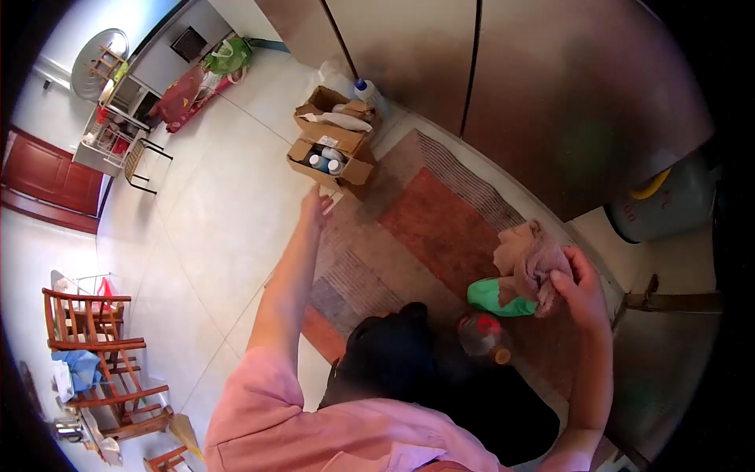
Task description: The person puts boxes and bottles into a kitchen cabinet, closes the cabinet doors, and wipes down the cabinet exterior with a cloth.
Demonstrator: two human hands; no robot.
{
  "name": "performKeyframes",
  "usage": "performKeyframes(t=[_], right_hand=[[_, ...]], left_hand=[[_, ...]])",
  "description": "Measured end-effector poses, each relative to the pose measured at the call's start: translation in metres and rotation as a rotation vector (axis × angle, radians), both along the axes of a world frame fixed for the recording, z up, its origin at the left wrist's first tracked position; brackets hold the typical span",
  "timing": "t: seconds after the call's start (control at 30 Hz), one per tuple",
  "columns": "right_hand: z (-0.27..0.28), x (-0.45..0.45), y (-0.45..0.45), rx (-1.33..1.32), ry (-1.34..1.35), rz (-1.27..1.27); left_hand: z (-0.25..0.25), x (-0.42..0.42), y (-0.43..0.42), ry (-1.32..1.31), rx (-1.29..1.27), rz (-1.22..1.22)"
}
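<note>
Nearest the camera: pink sleeve and dark trousers of the wearer, low above a patterned rug in red, grey and brown. Just ahead of the knees, a clear bottle with a red marking and an orange-brown cap; whether upright or tilted is unclear.

Right hand: closed in a pinch, thumb against fingers, on a crumpled brownish-pink cloth, held over the right side of the rug. A green object appears against the cloth's lower edge; identity not determined.

Left hand: arm extended forward, hand at the near lower corner of a cardboard box. Finger spread, grip and contact cannot be told at this scale. Box open, flaps out, containing bottles with white caps. Directly behind it, a second open carton with a pale wrapped item; beside that, a white bottle with a blue cap.

Right of the rug: brown cabinet doors and a grey bucket with a yellow handle. Left, across pale floor tiles: wooden chair. Farther off: red bag, green bag, red door.
</note>
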State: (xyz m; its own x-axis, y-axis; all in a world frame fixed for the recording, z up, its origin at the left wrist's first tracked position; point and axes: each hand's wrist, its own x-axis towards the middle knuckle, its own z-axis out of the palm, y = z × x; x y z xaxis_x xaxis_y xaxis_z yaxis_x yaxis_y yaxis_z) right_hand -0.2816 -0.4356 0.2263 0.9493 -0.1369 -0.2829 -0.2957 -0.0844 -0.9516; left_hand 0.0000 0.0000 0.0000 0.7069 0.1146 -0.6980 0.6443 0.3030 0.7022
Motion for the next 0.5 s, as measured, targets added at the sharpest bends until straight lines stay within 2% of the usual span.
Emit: performKeyframes(t=[0.07,0.1,0.17,0.3,0.33,0.4,0.43,0.5], right_hand=[[0.012,-0.016,-0.003,-0.003,0.069,-0.029],[0.002,-0.002,0.022,0.042,0.047,-0.035],[0.012,-0.012,0.023,-0.018,0.107,-0.072],[0.009,-0.036,0.018,-0.034,0.138,-0.106],[0.01,-0.04,0.018,-0.024,0.159,-0.121],[0.009,-0.042,0.017,-0.015,0.163,-0.134],[0.009,-0.044,0.016,-0.007,0.171,-0.14],[0.008,-0.047,0.016,0.004,0.158,-0.153]], left_hand=[[0.006,0.022,-0.017,-0.061,0.157,0.069],[0.023,0.058,0.013,-0.085,0.201,0.062],[0.017,0.07,-0.004,0.073,0.191,-0.092],[0.017,0.077,-0.019,0.157,0.157,0.037],[0.015,0.075,-0.021,0.216,0.242,0.008],[-0.035,0.096,0.004,0.135,0.153,-0.002],[-0.025,0.09,0.002,0.058,0.064,-0.008],[-0.011,0.069,0.006,0.015,0.123,0.004]])
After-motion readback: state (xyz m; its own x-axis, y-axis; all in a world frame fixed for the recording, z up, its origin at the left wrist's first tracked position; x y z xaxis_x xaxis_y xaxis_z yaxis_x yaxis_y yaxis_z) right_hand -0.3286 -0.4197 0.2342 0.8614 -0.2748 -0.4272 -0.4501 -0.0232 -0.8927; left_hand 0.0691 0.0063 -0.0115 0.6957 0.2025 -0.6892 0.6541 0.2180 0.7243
